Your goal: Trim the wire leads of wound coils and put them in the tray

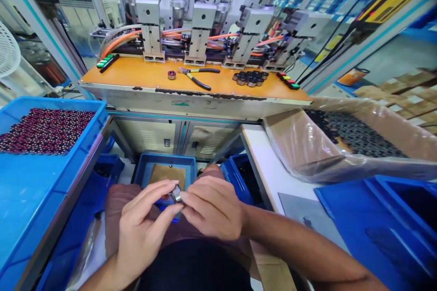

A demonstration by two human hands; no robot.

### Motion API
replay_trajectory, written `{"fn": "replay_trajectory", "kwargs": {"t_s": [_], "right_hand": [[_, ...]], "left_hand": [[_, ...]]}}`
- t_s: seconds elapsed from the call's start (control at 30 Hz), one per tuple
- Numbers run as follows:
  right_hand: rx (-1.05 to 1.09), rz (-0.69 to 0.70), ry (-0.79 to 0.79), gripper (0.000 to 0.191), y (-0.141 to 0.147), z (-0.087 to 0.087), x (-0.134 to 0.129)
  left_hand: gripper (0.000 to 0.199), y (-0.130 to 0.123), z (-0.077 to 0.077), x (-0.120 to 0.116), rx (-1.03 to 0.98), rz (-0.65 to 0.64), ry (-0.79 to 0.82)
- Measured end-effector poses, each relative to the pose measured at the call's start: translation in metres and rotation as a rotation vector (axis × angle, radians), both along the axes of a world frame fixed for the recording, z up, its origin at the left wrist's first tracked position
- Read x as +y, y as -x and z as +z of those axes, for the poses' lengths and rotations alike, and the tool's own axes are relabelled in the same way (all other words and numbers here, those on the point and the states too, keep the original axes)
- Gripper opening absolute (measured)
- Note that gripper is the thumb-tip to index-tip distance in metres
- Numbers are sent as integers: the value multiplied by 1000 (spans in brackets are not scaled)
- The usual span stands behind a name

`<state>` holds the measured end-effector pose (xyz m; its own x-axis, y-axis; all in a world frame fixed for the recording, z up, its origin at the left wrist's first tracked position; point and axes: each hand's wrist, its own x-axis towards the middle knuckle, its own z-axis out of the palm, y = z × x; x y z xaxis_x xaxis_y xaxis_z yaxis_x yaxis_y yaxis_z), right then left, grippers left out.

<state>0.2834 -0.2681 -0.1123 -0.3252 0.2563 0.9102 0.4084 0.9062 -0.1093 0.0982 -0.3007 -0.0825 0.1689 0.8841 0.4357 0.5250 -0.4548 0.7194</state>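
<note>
Above my lap, my left hand (150,218) pinches a small round metallic part (176,194) between thumb and fingers. My right hand (215,204) grips the same part from the other side, its fingertips closed against the rim. Fingers cover much of the part, so its far face is hidden. On the orange bench ahead lie a single small part with a red top (171,75) and cutting pliers (198,77) with black and yellow handles, their jaws towards that part. To their right sits a cluster of black-topped round parts (250,78).
A blue tray (51,191) at left carries rows of red-and-black parts (48,131). At right, a plastic-lined carton (293,145) holds many dark parts, beside blue bins (378,232). Machine heads (203,32) stand over the bench. Below is a blue bin (143,163) with cardboard inside.
</note>
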Motion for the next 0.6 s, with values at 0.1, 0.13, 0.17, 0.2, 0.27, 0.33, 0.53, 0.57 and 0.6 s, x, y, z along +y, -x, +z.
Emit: {"fn": "replay_trajectory", "kwargs": {"t_s": [0.1, 0.13, 0.17, 0.2, 0.27, 0.33, 0.53, 0.57, 0.6], "right_hand": [[154, 58, 258, 24, 6, 5, -7], [178, 89, 303, 20, 7, 7, -8], [195, 117, 330, 13, 8, 10, -10], [208, 138, 358, 8, 8, 13, -11], [251, 174, 453, 8, 8, 18, -12], [330, 220, 565, 10, 8, 22, -12], [441, 287, 800, 7, 2, 21, -9], [432, 272, 853, 10, -3, 20, -8], [418, 242, 901, 14, -9, 18, -7]], "left_hand": [[39, 4, -3, -1, 5, -44, -35], [39, 5, -3, -1, 6, -56, -44], [38, 6, -3, -1, 2, -65, -46], [38, 6, -2, -2, -9, -67, -30], [34, 6, 1, -1, -60, -62, 53], [29, 5, 4, 0, -140, -66, 180], [24, 4, 5, 2, -250, -88, 247], [24, 5, 4, 2, -230, -80, 224], [25, 7, 4, 2, -201, -73, 194]]}}
